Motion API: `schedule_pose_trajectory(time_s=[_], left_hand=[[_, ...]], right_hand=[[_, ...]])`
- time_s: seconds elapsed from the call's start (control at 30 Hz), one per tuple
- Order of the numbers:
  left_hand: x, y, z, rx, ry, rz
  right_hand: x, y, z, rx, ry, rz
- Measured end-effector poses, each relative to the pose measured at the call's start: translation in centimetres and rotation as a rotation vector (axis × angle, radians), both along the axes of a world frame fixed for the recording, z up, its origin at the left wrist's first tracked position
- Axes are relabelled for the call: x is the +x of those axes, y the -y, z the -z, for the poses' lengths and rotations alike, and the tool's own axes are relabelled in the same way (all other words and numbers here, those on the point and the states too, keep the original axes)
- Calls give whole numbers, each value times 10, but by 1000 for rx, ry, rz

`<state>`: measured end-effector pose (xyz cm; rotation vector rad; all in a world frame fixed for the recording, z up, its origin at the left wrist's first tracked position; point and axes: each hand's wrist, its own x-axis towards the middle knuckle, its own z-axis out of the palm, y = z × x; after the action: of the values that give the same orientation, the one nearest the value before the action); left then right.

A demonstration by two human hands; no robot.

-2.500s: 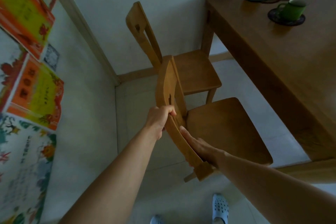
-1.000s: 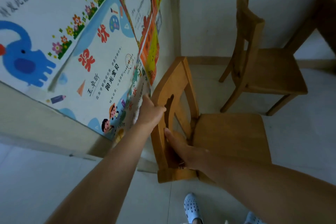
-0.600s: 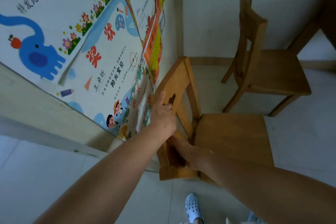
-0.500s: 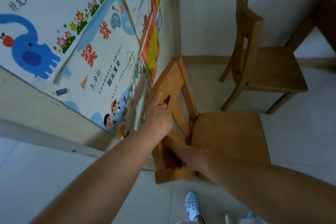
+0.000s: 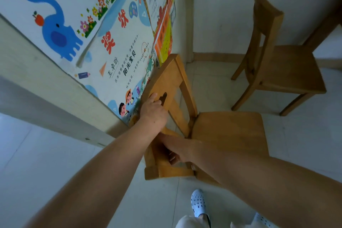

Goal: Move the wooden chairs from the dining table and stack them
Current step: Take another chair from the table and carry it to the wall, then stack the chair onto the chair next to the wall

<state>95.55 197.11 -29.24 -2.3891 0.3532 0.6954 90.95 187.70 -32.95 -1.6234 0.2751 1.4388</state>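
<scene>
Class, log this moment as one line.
left hand: grips near chair backrest | right hand: holds backrest lower | far chair: on floor, unstacked

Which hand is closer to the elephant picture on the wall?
Left. The left hand grips the chair back beside the elephant picture; the right hand is lower, farther away.

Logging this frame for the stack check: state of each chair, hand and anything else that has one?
Near chair: upright, unstacked, beside the postered wall, held by its backrest.
Far chair: upright on the floor, untouched, nothing on it.
Left hand: closed on the near backrest.
Right hand: gripping the backrest lower down.
Posters: on the wall.
</scene>
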Motion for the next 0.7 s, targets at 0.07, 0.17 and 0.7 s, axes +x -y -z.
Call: schedule_pose_trajectory(time_s=[0.07, 0.17, 0.7], left_hand=[[4, -1, -7, -51, 17, -3], [6, 5, -15, -167, 2, -47], [53, 68, -23, -1343, 11, -777]], right_hand=[[9, 3, -9, 43, -27, 0], [26, 12, -14, 16, 164, -24], [94, 90, -30, -248, 485, 127]])
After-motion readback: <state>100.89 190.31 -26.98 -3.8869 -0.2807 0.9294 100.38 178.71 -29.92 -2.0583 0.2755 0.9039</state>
